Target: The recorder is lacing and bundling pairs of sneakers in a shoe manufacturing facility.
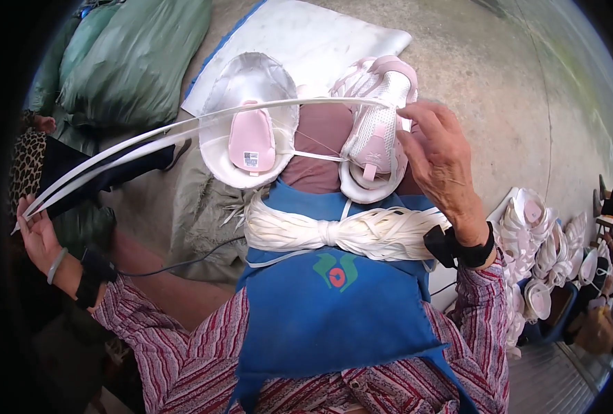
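Note:
A long white shoelace (203, 114) runs in two stretched strands from the shoe uppers on my lap out to the far left. My left hand (41, 238) grips its ends, arm reaching out sideways. My right hand (444, 162) pinches the lace at the edge of the right shoe upper (382, 127), which is white mesh with pink parts. Left of it lies a second upper (216, 148), its silver-white inside and pink tongue (251, 141) showing. A short white strap joins the two. Below them a tied bundle of white laces (330, 233) lies across my blue apron (334, 310).
Full green sacks (137, 55) stand at the upper left, near a person in leopard print (27, 165). A white sheet with a blue edge (306, 31) lies on the concrete floor. Many white-pink uppers (530, 221) are piled at right. Dark bands with small boxes circle both my wrists.

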The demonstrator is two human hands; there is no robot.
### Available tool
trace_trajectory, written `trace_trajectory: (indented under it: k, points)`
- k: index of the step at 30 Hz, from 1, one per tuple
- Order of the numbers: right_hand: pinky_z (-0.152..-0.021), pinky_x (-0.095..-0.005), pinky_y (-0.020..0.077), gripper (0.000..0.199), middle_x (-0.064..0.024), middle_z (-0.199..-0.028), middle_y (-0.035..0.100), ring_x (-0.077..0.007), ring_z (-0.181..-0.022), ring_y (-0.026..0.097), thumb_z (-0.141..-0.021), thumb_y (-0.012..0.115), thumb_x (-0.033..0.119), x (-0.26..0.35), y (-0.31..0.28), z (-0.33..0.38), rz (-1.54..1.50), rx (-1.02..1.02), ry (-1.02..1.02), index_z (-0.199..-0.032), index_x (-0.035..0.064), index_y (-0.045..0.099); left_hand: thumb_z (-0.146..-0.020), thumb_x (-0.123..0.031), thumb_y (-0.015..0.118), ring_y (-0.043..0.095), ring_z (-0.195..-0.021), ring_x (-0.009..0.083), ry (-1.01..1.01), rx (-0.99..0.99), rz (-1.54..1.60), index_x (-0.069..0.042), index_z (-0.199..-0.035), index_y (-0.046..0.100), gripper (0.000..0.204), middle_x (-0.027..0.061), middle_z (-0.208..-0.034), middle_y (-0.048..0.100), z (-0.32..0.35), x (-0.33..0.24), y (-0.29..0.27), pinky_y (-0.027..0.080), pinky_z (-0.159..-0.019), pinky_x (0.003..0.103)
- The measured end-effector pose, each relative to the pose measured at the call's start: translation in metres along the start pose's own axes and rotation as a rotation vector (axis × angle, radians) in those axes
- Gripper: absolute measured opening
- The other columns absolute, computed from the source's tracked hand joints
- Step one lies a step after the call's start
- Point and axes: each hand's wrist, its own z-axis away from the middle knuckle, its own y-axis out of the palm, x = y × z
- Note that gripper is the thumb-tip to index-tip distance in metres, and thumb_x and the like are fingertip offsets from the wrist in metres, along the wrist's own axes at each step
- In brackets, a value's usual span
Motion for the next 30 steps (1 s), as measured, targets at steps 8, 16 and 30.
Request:
trace_trajectory:
  k: [8, 16, 30]
  points:
    - [-0.081, -0.0372, 0.045, 0.034, -0.0188, -0.102, 0.053, -0.0336, -0.094, 0.054, -0.076, 0.065, 0.012, -0.019, 0.022, 0.006, 0.073, 0.101, 0.027, -0.105, 0.0, 0.054, -0.097, -0.011, 0.034, 0.049, -0.1, 0.0276, -0.176, 0.547, 0.489, 0.009, -0.108, 0.044, 0.025, 0.0173, -0.105, 0.048, -0.05, -0.01, -0.064, 0.04, -0.096, 0.041]
    - [-0.076, -0.0359, 0.0464, 0.03, -0.0177, -0.1, 0.055, -0.0319, -0.087, 0.057, -0.078, 0.064, 0.011, -0.016, 0.013, 0.004, 0.133, 0.086, 0.03, -0.105, 0.0017, 0.055, -0.097, -0.022, 0.04, 0.052, -0.084, 0.016, -0.069, 0.875, 0.124, 0.002, -0.106, 0.054, 0.03, 0.0101, -0.095, 0.056, 0.237, 0.033, 0.233, 0.04, -0.077, 0.027]
    - [-0.069, -0.0278, 0.0474, 0.018, -0.0094, -0.091, 0.061, -0.0189, -0.082, 0.059, -0.08, 0.064, 0.006, 0.043, 0.003, -0.024, -0.378, -0.081, -0.15, -0.097, 0.0022, 0.064, -0.089, -0.01, 0.053, 0.053, -0.068, 0.0189, 0.288, 1.246, -0.29, 0.0, -0.09, 0.062, 0.013, 0.0082, -0.071, 0.056, 0.342, 0.061, 0.307, 0.042, -0.064, 0.03]
